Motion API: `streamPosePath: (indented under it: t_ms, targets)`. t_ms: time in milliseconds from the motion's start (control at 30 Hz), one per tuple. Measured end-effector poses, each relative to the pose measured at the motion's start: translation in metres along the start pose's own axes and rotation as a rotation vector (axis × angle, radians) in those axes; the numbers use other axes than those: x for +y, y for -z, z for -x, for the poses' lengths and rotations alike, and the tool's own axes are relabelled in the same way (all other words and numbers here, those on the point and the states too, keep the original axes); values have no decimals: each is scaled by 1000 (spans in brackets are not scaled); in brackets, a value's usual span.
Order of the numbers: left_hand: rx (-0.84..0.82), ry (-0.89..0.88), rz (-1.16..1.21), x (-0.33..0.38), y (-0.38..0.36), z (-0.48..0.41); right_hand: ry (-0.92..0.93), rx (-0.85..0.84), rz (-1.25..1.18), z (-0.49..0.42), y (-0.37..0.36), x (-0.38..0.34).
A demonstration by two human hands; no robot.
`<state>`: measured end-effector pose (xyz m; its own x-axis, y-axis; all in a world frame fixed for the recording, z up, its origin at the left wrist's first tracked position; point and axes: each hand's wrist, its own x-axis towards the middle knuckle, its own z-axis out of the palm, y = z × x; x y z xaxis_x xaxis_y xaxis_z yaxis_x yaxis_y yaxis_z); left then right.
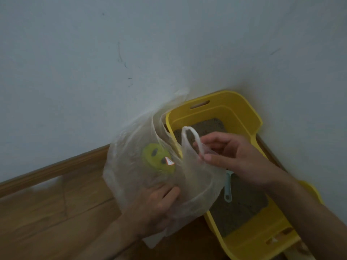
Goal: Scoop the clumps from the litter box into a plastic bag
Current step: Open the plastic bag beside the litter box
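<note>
A clear plastic bag [135,166] with a green smiley print hangs in front of me, held by both hands. My left hand [155,207] grips its lower part from underneath. My right hand [231,156] pinches the bag's edge just below one looped handle. Behind the bag sits a yellow litter box [242,111] with grey litter [242,199] inside. A pale blue scoop [228,190] lies on the litter, its head hidden behind the bag. Clumps cannot be made out in the litter.
The litter box stands in a corner against white walls [112,62]. A wooden skirting board [56,166] runs along the left wall above a wood floor [47,218]. The box's low entry step [262,235] faces me at lower right.
</note>
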<state>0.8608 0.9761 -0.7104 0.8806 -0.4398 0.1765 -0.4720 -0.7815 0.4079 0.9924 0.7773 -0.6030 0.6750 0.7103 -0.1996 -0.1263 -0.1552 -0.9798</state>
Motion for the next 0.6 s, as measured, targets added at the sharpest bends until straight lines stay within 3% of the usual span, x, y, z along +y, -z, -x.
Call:
streamPosePath:
  t_ms: [200,367,600]
  targets:
    - [-145,14,73,-2,29,-3,36,-42,173,18,5,-3]
    - [32,73,161,-8,48,-16,85,-75,215,31,2,2]
    - [-81,47,-57,-18,50,-34,113,-150,269,38,-10,-6]
